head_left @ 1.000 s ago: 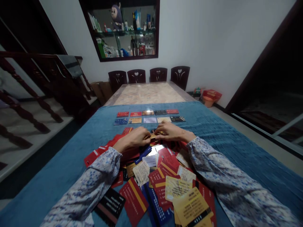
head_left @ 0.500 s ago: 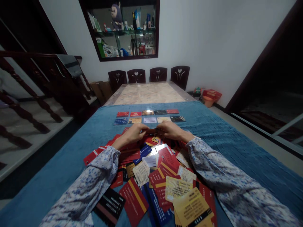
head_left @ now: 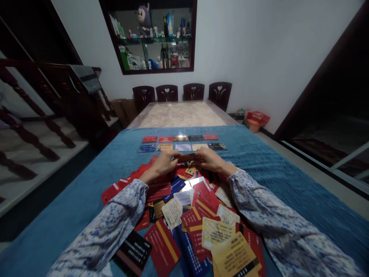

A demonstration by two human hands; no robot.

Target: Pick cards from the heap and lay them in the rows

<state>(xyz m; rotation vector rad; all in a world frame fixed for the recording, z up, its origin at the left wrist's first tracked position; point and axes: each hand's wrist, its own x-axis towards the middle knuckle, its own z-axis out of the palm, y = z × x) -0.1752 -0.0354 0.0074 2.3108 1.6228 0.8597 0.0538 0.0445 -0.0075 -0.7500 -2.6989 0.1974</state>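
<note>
Between my two hands is a dark reddish-brown card (head_left: pixel 186 157), seen almost edge-on, so its face does not show. My left hand (head_left: pixel 165 162) pinches its left end and my right hand (head_left: pixel 210 159) grips its right end. Below them spreads a loose pile of cards: red cards (head_left: pixel 204 193), a blue card (head_left: pixel 174 188), yellow cards (head_left: pixel 235 256) and a black card (head_left: pixel 134 252). Just beyond my hands lie two rows of cards, with a pale card (head_left: pixel 183 147) in the nearer row and a red card (head_left: pixel 150 139) in the farther one.
A blue cloth (head_left: pixel 95 184) covers the near part of the long table, whose marbled top (head_left: pixel 178 113) shows beyond. Dark chairs (head_left: pixel 193 91) stand at the far end. A wooden railing (head_left: pixel 37 115) is on the left, and an orange bin (head_left: pixel 253 125) sits on the floor at right.
The held card has tilted slightly, its right end a little higher. Both hands stay almost in place; the pile and the rows look the same.
</note>
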